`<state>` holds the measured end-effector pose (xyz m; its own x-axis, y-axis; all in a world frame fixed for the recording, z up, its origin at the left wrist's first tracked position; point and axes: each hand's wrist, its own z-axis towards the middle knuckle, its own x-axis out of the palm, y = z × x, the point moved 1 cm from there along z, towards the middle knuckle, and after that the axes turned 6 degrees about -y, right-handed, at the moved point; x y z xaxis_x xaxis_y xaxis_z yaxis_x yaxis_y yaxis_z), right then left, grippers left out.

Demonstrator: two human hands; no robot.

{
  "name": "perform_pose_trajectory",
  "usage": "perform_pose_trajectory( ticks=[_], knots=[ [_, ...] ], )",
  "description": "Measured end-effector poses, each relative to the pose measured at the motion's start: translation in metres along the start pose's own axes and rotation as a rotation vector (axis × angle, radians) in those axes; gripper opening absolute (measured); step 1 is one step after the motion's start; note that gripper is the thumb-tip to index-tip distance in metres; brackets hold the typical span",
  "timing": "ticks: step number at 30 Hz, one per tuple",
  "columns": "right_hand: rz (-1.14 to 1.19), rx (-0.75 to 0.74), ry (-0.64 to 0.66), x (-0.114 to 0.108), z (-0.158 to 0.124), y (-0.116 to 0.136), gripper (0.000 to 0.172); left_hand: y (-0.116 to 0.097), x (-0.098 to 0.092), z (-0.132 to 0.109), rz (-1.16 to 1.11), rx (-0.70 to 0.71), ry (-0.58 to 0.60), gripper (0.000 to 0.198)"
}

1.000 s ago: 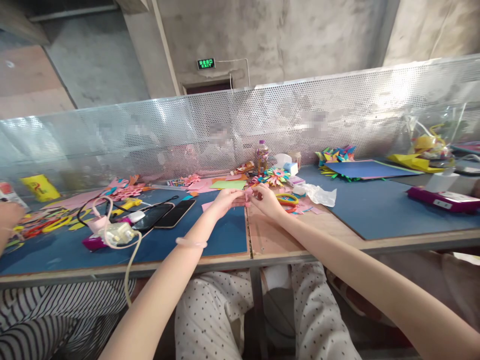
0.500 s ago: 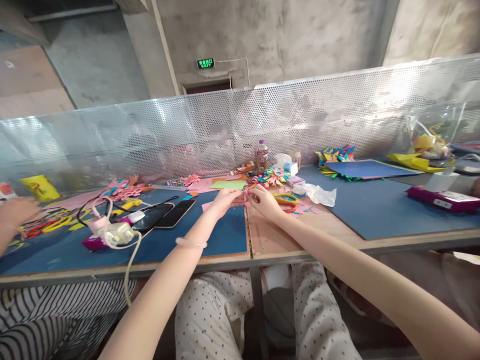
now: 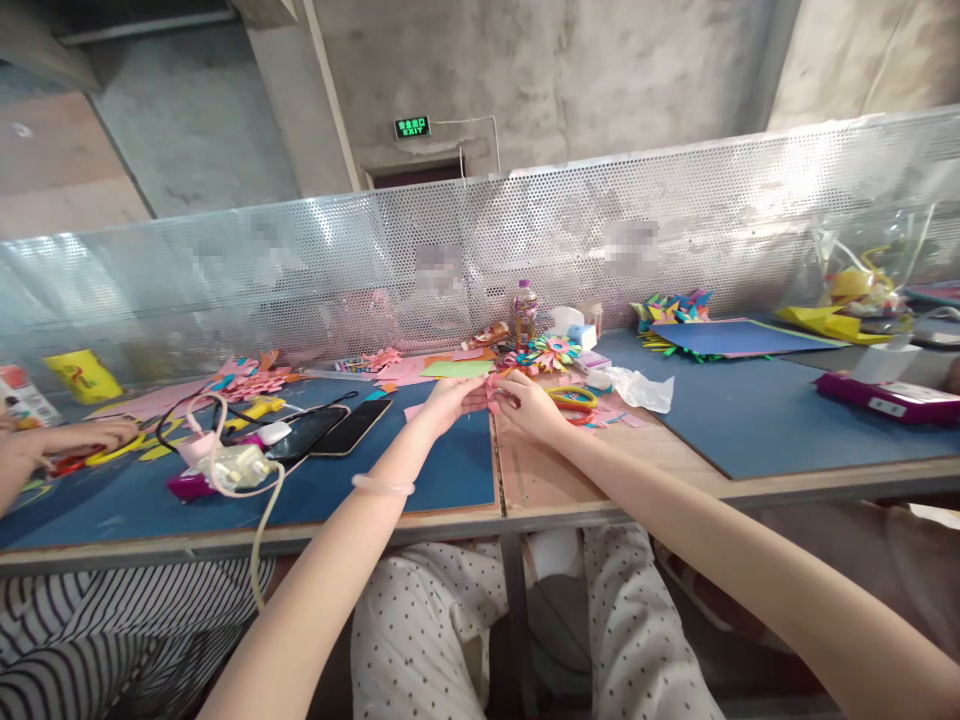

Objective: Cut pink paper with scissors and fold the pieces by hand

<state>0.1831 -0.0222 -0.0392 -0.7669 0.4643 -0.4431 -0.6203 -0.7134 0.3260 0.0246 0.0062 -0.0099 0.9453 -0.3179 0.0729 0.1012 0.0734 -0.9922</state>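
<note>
Between my two hands is a small piece of pink paper (image 3: pixel 492 391), pinched from both sides just above the table. My left hand (image 3: pixel 456 396) holds its left side with the fingers pressed together. My right hand (image 3: pixel 527 402) grips the other side between thumb and fingertips. The paper's exact shape is mostly covered by my fingers. Right behind my right hand lie yellow-and-orange-handled scissors (image 3: pixel 576 400) among pink paper scraps. A green paper sheet (image 3: pixel 457 369) and pink sheets lie beyond my left hand, and a multicoloured paper flower (image 3: pixel 553 352) sits further back.
Left of my forearm are a black phone (image 3: pixel 351 428) and a purple power strip (image 3: pixel 189 486) with cables. A co-worker's hand (image 3: pixel 90 434) is at the far left. A drink bottle (image 3: pixel 524 315) stands before the perforated metal screen (image 3: pixel 360 260). Crumpled white plastic (image 3: pixel 643 388) lies to the right.
The co-worker's hand at the far left has come down and right onto the scissors and paper there. My own hands stay in nearly the same place on the pink paper.
</note>
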Motion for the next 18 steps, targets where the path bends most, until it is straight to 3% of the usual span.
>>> perform_pose_trajectory(
  ticks=[18],
  knots=[
    [-0.428, -0.134, 0.132, -0.008, -0.003, 0.013, 0.026, 0.005, -0.007, 0.005, 0.016, -0.016, -0.022, 0.019]
  ],
)
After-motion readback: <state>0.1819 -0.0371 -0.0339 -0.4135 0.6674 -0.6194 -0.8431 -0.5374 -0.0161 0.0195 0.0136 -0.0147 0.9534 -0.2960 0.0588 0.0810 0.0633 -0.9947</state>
